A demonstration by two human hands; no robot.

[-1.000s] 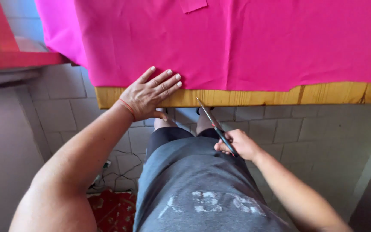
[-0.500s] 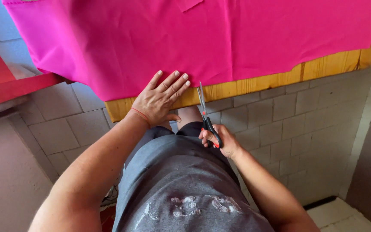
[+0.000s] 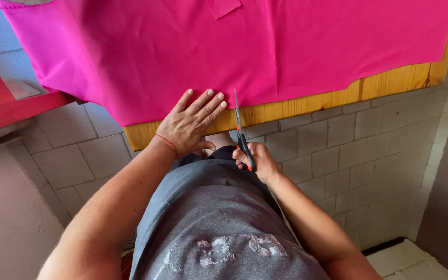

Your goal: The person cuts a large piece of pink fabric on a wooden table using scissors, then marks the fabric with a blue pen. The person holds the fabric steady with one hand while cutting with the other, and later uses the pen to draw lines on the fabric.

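Observation:
A large bright pink cloth (image 3: 245, 46) lies spread over a wooden table (image 3: 390, 83), its left part hanging past the table's corner. My left hand (image 3: 189, 123) rests flat, fingers apart, on the cloth's near edge and the table's rim. My right hand (image 3: 255, 161) grips a pair of scissors (image 3: 239, 124) with dark handles; the blades are together and point up at the cloth's edge, just right of my left fingers. A small pink scrap (image 3: 223, 7) lies on the cloth at the top.
A red painted wooden frame (image 3: 6, 111) stands at the left. Below the table is a paved floor of grey tiles (image 3: 359, 155). My grey shirt and dark shorts fill the lower middle.
The view has swung, so the table now slants up to the right. My right hand has lifted the scissors more upright, the tip reaching the cloth's edge. My left hand stays on the cloth.

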